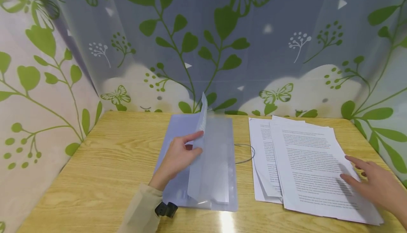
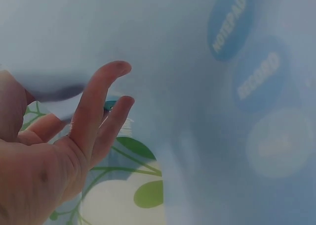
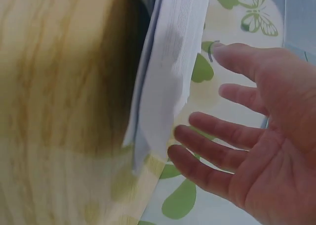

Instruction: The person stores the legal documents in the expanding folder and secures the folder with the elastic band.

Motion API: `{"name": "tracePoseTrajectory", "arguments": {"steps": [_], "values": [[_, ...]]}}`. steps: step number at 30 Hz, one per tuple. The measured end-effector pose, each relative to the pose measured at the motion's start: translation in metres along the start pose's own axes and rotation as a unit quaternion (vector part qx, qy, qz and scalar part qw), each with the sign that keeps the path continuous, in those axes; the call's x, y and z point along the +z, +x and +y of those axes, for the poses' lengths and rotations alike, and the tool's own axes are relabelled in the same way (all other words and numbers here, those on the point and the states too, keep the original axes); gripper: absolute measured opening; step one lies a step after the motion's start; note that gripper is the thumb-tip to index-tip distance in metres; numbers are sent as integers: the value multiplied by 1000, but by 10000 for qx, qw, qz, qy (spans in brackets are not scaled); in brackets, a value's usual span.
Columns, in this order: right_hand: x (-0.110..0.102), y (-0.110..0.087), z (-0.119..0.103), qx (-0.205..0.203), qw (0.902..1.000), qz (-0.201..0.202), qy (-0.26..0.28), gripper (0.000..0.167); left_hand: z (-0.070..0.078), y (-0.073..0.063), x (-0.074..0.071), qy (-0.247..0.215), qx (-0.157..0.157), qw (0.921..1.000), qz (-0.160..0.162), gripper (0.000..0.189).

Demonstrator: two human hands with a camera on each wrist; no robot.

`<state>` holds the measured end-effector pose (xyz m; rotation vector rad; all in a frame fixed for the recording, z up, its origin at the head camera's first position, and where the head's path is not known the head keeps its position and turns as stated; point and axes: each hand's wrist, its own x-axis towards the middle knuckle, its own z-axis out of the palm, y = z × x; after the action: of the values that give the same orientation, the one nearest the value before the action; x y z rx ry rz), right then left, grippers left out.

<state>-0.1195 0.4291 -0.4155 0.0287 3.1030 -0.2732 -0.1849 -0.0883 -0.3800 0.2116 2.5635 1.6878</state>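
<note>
A pale blue translucent plastic folder lies on the table with one leaf raised. My left hand reaches over it, index finger and thumb extended apart against the raised leaf. In the left wrist view, the left hand is beside the bluish sheet, which bears round labels reading NOTEPAD and RECORD. A stack of printed paper lies to the right. My right hand hovers at the stack's right edge, fingers spread; the right wrist view shows the hand holding nothing beside the paper stack.
Another printed sheet pile with a curled lower corner is partly under the top stack. A thin grey elastic loop sticks out from the folder's right side. Patterned curtains bound the wooden table.
</note>
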Motion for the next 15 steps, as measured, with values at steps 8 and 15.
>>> {"name": "tracePoseTrajectory", "arguments": {"steps": [8, 15], "values": [[6, -2, 13, 268, 9978, -606, -29, 90, -1, -1, 0, -149, -65, 9998, -70, 58], [6, -3, 13, 202, 9963, -839, 53, 98, -2, -1, 1, -175, -80, 9998, -97, 58]]}}
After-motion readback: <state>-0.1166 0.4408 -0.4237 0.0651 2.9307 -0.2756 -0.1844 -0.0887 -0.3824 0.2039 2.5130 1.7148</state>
